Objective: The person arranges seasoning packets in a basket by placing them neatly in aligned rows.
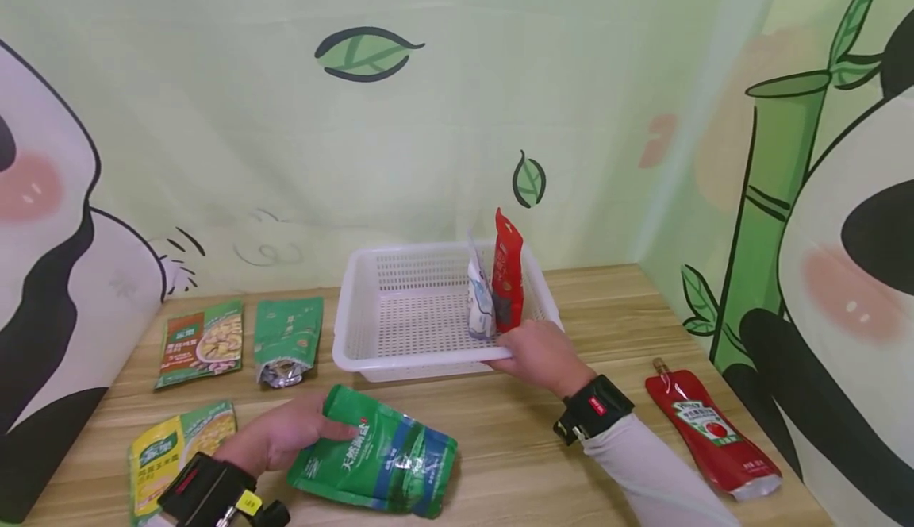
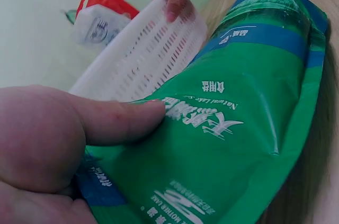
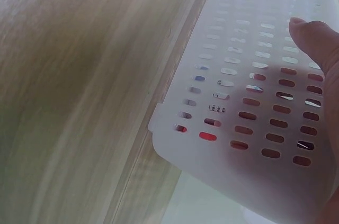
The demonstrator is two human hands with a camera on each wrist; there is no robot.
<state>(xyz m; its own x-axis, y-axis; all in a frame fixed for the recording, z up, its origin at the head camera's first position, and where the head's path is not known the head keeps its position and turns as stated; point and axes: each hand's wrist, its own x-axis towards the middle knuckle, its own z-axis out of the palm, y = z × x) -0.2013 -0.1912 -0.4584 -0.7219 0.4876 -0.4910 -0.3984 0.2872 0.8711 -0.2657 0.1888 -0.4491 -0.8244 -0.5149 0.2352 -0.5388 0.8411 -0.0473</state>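
My left hand (image 1: 289, 430) pinches one end of a green bag of salt (image 1: 378, 454), its thumb lying flat across the printed front. In the left wrist view the bag (image 2: 238, 91) fills much of the picture, with blue bands across it. My right hand (image 1: 544, 355) grips the near right rim of a white plastic basket (image 1: 421, 364). Seen from the right wrist, the thumb (image 3: 312, 41) lies against the slotted basket wall (image 3: 212, 91). Inside the basket, at its right side, a red packet (image 1: 508, 273) and a white packet (image 1: 480, 301) stand upright side by side.
Left of the basket lie a green pouch (image 1: 289, 336) with a silver end and a brown-and-green soup packet (image 1: 203, 344). A yellow packet (image 1: 157, 459) is partly behind the left wrist. A red ketchup pouch (image 1: 710, 432) lies at the right. A printed curtain (image 1: 457, 114) hangs behind.
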